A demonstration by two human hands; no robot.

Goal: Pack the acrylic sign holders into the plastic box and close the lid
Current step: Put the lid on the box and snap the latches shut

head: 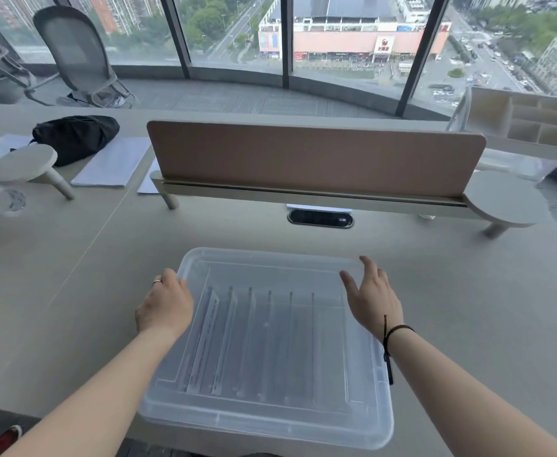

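A clear plastic box point(267, 420) sits on the desk near its front edge, with its translucent lid point(270, 268) lying on top. Through the lid I see several acrylic sign holders point(254, 338) standing in a row inside. My left hand point(165, 305) rests at the lid's left edge, fingers curled over the rim. My right hand point(369, 298) hovers over the lid's right side with fingers spread and straight; whether it touches the lid is unclear.
A brown divider panel point(313, 159) runs across the desk behind the box, with a cable port point(320, 218) in front of it. A black bag point(76, 136) and papers point(112, 166) lie far left. A white organiser point(521, 127) stands far right.
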